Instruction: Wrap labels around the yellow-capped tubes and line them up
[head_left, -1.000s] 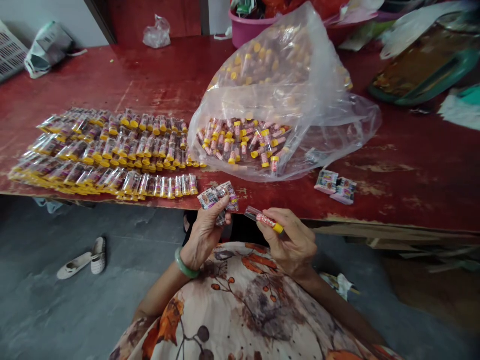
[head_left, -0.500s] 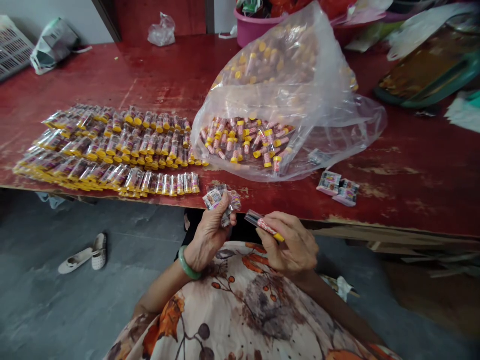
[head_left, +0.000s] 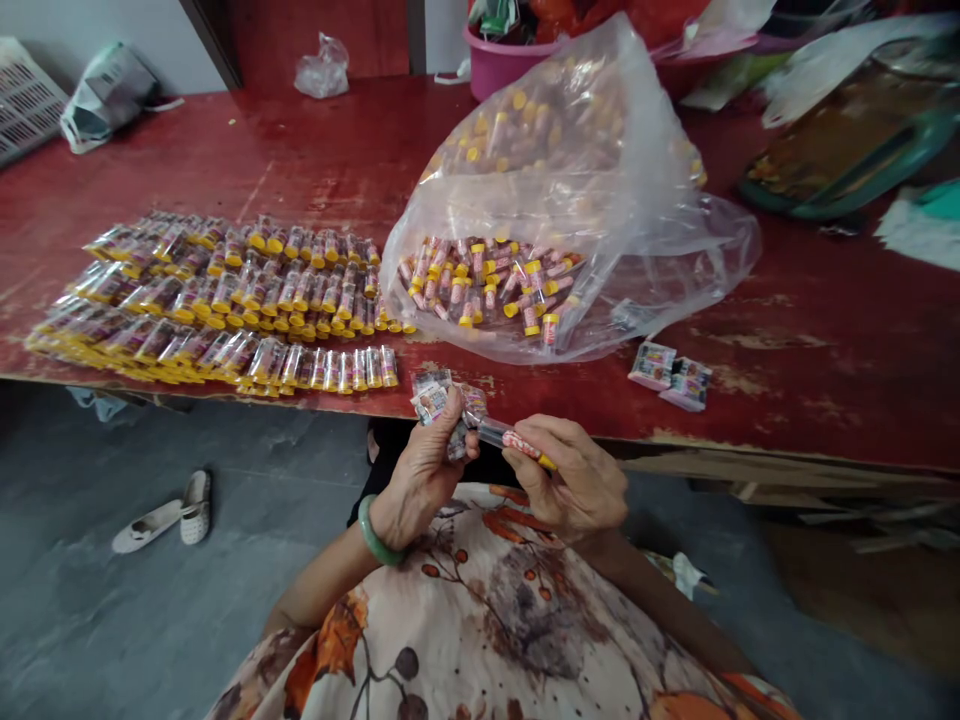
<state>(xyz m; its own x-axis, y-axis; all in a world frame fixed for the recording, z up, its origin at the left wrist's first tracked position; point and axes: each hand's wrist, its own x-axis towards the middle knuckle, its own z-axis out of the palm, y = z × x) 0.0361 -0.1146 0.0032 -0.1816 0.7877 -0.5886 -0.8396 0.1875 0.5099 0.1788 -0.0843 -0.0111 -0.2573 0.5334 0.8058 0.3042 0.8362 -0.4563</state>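
Observation:
My left hand (head_left: 429, 455), with a green bangle at the wrist, pinches several small printed plastic sleeves (head_left: 431, 400) between thumb and fingers. Closed on a clear tube with a yellow cap (head_left: 523, 443) is my right hand (head_left: 574, 475); pink-and-white contents show inside. The tube's clear end points left and reaches the sleeves at my left fingertips; whether it has entered one I cannot tell. Beyond my hands, a large clear plastic bag (head_left: 645, 200) lies open with many similar loose tubes (head_left: 480, 285). Left of it, wrapped tubes (head_left: 217, 290) lie in stacked rows.
The worn red table (head_left: 787, 400) has its front edge just past my hands. Two stacks of printed sleeves (head_left: 670, 375) lie to the right. At the back stand a pink basin (head_left: 491, 65) and a brown-and-teal container (head_left: 847, 150). White shoes (head_left: 195, 508) rest on the floor.
My right hand has moved left with the tube, bringing its clear end up to the sleeves in my left hand. My left hand has barely moved.

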